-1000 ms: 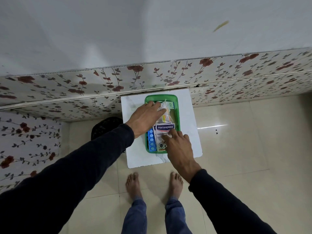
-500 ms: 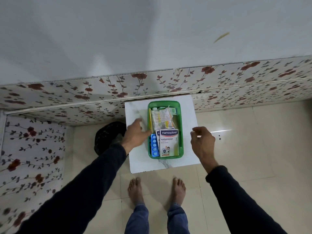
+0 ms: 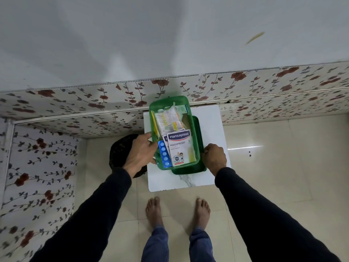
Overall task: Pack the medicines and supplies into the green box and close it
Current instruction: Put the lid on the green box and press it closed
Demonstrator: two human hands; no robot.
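Note:
The translucent green box (image 3: 152, 118) is lifted off the small white table (image 3: 210, 120), tilted a little, with my left hand (image 3: 141, 154) gripping its left wall. Inside lie a Hansaplast plaster pack (image 3: 179, 148), a blue blister strip (image 3: 164, 154) and several sachets (image 3: 169, 120). Under and to the right of the box, a darker green lid (image 3: 199, 133) lies on the table. My right hand (image 3: 215, 157) grips the lid's near right corner.
A black bin (image 3: 120, 150) stands on the floor left of the table, partly behind my left hand. A flowered wall panel (image 3: 94, 103) runs right behind the table. My bare feet (image 3: 154, 210) stand on the tiled floor just in front.
Both hands left the contents and moved to the sides. The left hand took the box and raised it, uncovering the lid beneath. The right hand closed on the lid's corner.

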